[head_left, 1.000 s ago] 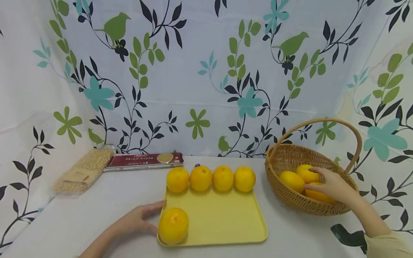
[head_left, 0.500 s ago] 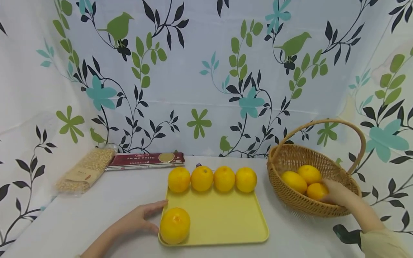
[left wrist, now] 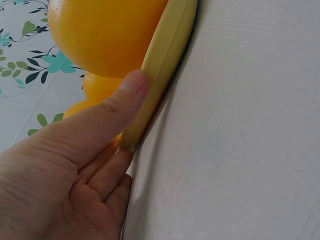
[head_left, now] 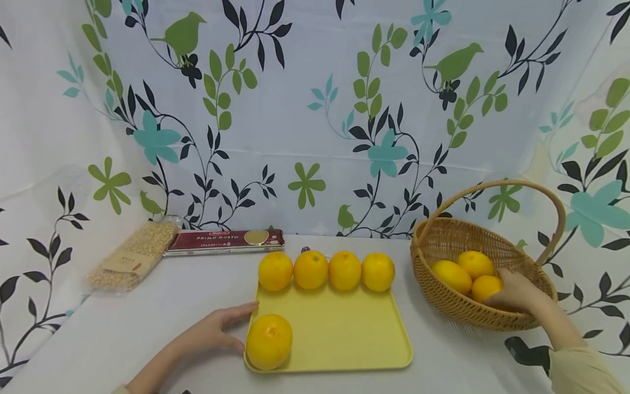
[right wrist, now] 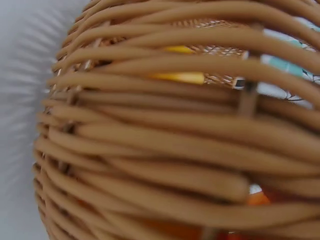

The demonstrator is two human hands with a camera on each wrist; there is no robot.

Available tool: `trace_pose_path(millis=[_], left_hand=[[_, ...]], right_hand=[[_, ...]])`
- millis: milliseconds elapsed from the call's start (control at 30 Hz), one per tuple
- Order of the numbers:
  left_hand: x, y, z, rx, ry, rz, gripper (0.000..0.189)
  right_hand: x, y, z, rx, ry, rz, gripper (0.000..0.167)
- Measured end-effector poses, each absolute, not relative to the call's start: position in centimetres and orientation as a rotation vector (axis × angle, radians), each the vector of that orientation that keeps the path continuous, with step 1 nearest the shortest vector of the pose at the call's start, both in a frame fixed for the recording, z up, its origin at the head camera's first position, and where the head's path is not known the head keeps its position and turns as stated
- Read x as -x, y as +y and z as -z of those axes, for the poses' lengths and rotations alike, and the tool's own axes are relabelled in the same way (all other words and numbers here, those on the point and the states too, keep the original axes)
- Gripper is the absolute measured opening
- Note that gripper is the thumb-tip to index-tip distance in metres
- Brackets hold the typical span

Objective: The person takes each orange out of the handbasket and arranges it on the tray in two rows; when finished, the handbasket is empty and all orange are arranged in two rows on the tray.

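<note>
from my remote station i record the nearest round orange-yellow fruit [head_left: 485, 287] inside the oval brown wicker basket [head_left: 460, 311], at the basket's near side. the right hand [head_left: 519, 291] reaches over the rim and touches that fruit's right side; its fingertips are hidden, so i cannot tell whether the fingers grasp it. two further orange-yellow fruits [head_left: 451, 277] lie against it, to the left and behind. my right wrist view is mostly filled by the woven wall, with glimpses of fruit through the gaps.

left of the basket, apart from it, sits a shallow yellow rectangular tray [head_left: 339, 331]. four round orange-yellow fruits [head_left: 310, 270] stand in a row along its far edge; one round orange-yellow fruit [head_left: 269, 342] occupies the near left corner. the left hand [head_left: 211, 332] rests at the tray's left edge, fingers loose and released, thumb tip against the rim beside the corner fruit.

the white tabletop [head_left: 206, 290] also carries a dark red flat spaghetti packet [head_left: 223, 242] and a clear bag of pale grains [head_left: 133, 256], far left. behind hangs white cloth printed with birds and leaves [head_left: 275, 120].
</note>
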State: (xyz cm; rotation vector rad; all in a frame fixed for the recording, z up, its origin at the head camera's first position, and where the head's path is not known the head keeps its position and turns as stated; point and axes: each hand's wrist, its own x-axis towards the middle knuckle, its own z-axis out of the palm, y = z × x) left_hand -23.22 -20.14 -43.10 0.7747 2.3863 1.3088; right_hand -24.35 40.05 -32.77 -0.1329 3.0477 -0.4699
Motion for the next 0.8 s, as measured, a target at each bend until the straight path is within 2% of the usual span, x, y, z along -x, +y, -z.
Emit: trace_pose_path(millis=[133,300,533,800], left_hand=[[23.4,-20.2,43.0,-0.781,2.375,-1.315,0.079],[23.3,-20.1,43.0,-0.776,2.358,-1.322,0.079],[23.1,-20.1,43.1,-0.779,2.362,-1.321,0.079],[23.3,-20.2,43.2,-0.756,2.367,-1.324,0.08]], right_hand=[[24.3,39.9,32.6,0.16,3.164,0.482,0.075],[23.1,39.1,31.7,0.126,3.254,0.637,0.076],[21.1,38.0,30.4,-0.057,3.348,0.967,0.086],[21.1,36.4,29.7,-0.017,3.327,1.31,0.091]])
